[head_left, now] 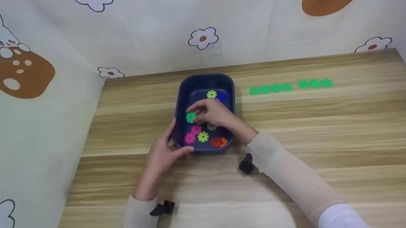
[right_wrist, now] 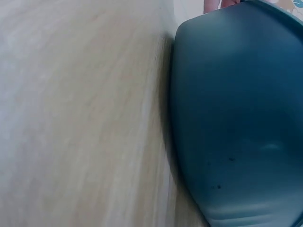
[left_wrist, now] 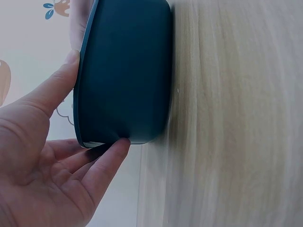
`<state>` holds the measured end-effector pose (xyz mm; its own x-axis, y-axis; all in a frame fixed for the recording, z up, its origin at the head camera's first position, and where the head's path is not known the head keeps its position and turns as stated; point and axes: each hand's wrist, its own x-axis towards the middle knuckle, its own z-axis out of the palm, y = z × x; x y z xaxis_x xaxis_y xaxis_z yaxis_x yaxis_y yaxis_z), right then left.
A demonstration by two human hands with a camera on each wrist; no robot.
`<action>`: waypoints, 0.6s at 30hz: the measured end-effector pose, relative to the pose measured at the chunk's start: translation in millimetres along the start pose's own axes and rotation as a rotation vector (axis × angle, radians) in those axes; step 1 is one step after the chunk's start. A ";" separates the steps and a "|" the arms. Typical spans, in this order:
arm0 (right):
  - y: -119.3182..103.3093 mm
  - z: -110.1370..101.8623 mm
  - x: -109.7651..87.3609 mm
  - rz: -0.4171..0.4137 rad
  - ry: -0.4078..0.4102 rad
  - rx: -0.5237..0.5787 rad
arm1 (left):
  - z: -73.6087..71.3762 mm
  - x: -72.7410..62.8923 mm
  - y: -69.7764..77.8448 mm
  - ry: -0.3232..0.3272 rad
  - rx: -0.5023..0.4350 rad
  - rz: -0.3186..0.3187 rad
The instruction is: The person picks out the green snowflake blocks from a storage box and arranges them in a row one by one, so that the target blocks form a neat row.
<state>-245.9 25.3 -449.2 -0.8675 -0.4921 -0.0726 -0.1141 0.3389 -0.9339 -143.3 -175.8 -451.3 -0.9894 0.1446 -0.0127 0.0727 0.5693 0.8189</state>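
A dark blue plastic basin (head_left: 180, 132) stands on the table with loose toothed snowflake discs inside. My left hand (head_left: 162, 155) grips its near left corner, the thumb on the near rim and the fingers along the left side; the left wrist view shows the same hand (left_wrist: 61, 156) against the wall. Inside the basin, my right hand (head_left: 212, 113) pinches a green snowflake disc (head_left: 191, 117) between thumb and fingers. Below that hand lie pink discs (head_left: 190, 138) and a yellow-green disc (head_left: 203, 136). The basin's wall (right_wrist: 236, 118) hides the right hand's work in the right wrist view.
Right of the basin, several green discs (head_left: 271, 89) lie in a joined row, with a shorter green row (head_left: 315, 83) beyond. Red discs (head_left: 216, 142), a blue disc (head_left: 221, 97) and another yellow-green disc (head_left: 211, 94) are also in the basin. A patterned wall covering (head_left: 152, 39) borders the table's back.
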 end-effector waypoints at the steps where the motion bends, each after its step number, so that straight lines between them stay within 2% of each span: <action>1: 0.1 -0.2 0.0 -0.007 -0.003 0.018 | 0.1 0.0 0.0 -0.002 -0.004 0.000; 9: 0.4 -0.9 -0.9 -0.035 -0.026 0.114 | -0.1 -0.7 0.2 0.001 0.001 0.011; 13: -0.8 -2.7 -2.9 -0.073 -0.001 0.143 | -0.2 0.7 0.0 0.000 -0.002 0.024; 18: -5.1 -7.2 -7.5 -0.116 0.014 0.189 | -1.3 1.0 0.5 -0.016 -0.016 0.002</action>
<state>-242.3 33.0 -441.4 -0.8606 -0.5074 0.0431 -0.1224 0.1239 -0.9847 -144.4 -176.4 -450.2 -0.9872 0.1585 -0.0204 0.0722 0.5558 0.8282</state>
